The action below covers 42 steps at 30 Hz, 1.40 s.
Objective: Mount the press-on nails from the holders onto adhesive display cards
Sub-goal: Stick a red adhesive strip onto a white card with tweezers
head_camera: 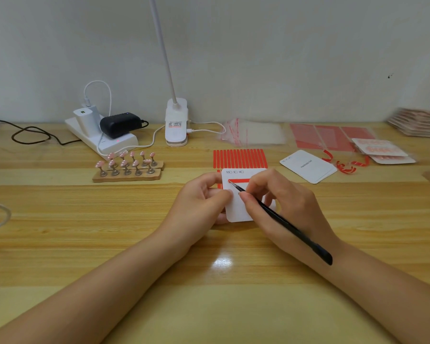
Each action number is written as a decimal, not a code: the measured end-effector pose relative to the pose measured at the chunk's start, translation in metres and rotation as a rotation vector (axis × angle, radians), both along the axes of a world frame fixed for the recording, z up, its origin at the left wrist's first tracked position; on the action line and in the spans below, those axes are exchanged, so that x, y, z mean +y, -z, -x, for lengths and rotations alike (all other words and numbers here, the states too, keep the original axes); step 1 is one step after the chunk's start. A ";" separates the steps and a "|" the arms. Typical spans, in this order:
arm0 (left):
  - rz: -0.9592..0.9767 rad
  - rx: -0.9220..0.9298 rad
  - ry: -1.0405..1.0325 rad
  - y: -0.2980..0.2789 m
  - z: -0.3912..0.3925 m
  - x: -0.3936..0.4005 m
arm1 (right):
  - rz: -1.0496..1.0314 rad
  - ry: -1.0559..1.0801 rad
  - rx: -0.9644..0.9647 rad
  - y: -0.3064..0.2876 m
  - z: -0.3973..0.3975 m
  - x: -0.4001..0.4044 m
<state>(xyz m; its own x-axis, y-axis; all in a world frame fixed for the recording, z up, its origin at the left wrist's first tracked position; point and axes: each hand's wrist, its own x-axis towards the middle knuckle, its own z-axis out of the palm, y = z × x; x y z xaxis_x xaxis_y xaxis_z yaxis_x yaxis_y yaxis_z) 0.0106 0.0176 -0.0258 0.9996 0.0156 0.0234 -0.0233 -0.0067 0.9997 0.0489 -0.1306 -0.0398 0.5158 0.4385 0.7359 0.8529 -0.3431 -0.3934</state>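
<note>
My left hand [201,197] pinches the left edge of a white display card [236,209] held just above the table centre. A red adhesive strip [241,180] runs across the card near its top. My right hand [281,202] grips black tweezers [281,220], whose tip touches the left end of that strip. Under and behind the card lies a sheet of red adhesive strips [240,158]. Pink press-on nails [124,163] stand on metal holders in two wooden bases [127,176] to the left.
A stack of white cards [308,167] lies to the right, with peeled red backing curls [345,167] beside it. Farther right are red sheets [328,136], packed nail cards [382,150] and clear bags [253,132]. At the back stand a power strip [102,137] and a clip lamp [176,125].
</note>
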 end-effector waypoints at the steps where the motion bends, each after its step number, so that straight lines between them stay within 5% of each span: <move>1: 0.003 0.001 0.001 0.000 0.000 0.000 | 0.002 0.004 -0.009 0.000 0.000 0.000; 37: 0.051 0.023 -0.026 0.000 0.000 0.000 | -0.063 0.031 -0.001 -0.004 0.001 -0.001; 42: 0.075 0.054 -0.047 -0.001 -0.001 -0.001 | -0.205 0.025 0.197 -0.005 -0.001 -0.001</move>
<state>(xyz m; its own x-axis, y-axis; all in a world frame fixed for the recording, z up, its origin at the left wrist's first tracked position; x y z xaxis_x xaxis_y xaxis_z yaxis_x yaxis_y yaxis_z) 0.0115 0.0169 -0.0244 0.9975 0.0623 -0.0338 0.0295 0.0688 0.9972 0.0497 -0.1318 -0.0352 0.6663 0.2760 0.6927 0.7456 -0.2593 -0.6138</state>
